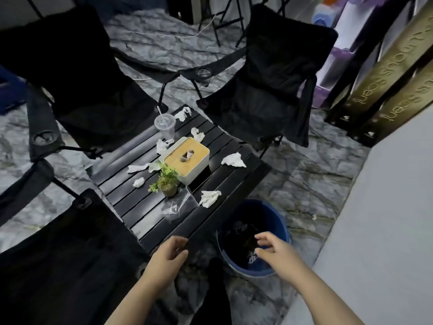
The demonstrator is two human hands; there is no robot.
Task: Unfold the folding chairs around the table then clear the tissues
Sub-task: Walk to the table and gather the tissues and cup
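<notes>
Three black folding chairs stand unfolded around a low black slatted table (150, 207): one at the far left (82, 90), one at the far right (269, 90), one near left (58, 254). Several crumpled white tissues lie on the table, such as one at the right (234, 160) and one near the front (209, 198). My left hand (167, 256) hovers at the table's near corner, fingers apart, holding nothing. My right hand (273, 248) is over the blue bin (278, 221), fingers loosely curled and empty.
On the table stand a tissue box with a wooden lid (187, 158), a small potted plant (166, 181), a clear plastic cup with a straw (165, 125) and a clear plastic wrapper (178, 207). Tall gold boxes (386, 78) lean at the right. A grey surface (375, 231) borders the right side.
</notes>
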